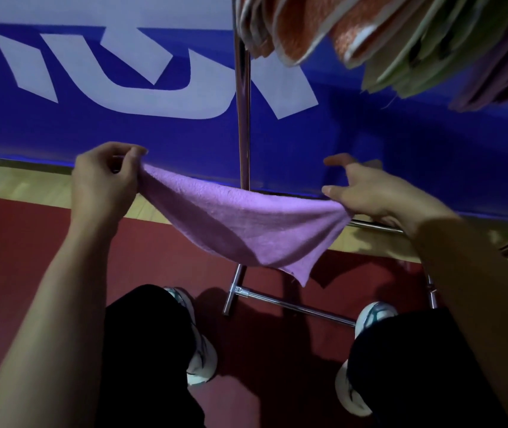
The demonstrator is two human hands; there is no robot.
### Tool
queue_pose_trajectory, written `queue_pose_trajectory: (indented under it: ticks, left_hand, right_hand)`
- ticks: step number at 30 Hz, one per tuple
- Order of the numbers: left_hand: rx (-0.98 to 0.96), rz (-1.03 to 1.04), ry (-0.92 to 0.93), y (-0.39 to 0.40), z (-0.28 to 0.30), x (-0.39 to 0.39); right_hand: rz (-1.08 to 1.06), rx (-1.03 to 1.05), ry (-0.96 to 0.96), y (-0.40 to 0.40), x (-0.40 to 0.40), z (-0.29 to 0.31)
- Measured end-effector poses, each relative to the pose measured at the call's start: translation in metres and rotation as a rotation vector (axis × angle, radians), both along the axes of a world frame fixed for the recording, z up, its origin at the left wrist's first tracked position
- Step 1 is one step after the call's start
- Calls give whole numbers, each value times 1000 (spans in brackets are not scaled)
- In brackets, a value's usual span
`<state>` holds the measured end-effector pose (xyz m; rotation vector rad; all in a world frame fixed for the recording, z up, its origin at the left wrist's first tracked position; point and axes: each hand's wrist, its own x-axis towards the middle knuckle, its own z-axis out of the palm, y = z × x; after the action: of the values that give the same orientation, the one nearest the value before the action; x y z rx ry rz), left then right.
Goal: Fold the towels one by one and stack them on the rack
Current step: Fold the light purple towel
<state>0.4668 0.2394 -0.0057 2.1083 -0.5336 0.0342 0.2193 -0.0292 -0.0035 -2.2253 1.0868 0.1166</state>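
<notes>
Purple towel (pixel 246 223): slung sagging between both hands. Left hand (pixel 104 180) pinches one corner; right hand (pixel 370 193) grips the opposite corner, upper fingers splayed. Rack (pixel 243 88) upright behind.

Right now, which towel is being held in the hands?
The purple towel, stretched and sagging between the left hand and right hand. The orange towel, green towels and others hang up on the rack, untouched.

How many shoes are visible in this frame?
2. The left shoe is at lower centre-left beside the rack's base bar; the right shoe is at lower right. Both are partly hidden by dark trouser legs.
</notes>
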Motion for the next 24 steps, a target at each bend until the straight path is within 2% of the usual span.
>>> queue_pose_trajectory:
  ticks: [5, 11, 15, 18, 22, 24]
  left_hand:
    - [80, -20, -16, -1, -7, 4]
    - [384, -81, 80, -3, -25, 11]
    - [436, -76, 163, -2, -28, 14]
    - [452, -144, 180, -2, -28, 13]
    - [457, -188, 139, 2, -25, 10]
    - [434, -175, 108, 4, -23, 10]
  right_hand:
    - [-29, -127, 65, 4, 7, 1]
    - [-43, -191, -102, 9, 7, -2]
    - [8, -166, -183, 8, 5, 1]
    - [41, -141, -218, 3, 2, 3]
    - [221, -109, -225, 6, -5, 8]
    - [384, -79, -91, 10, -8, 10]
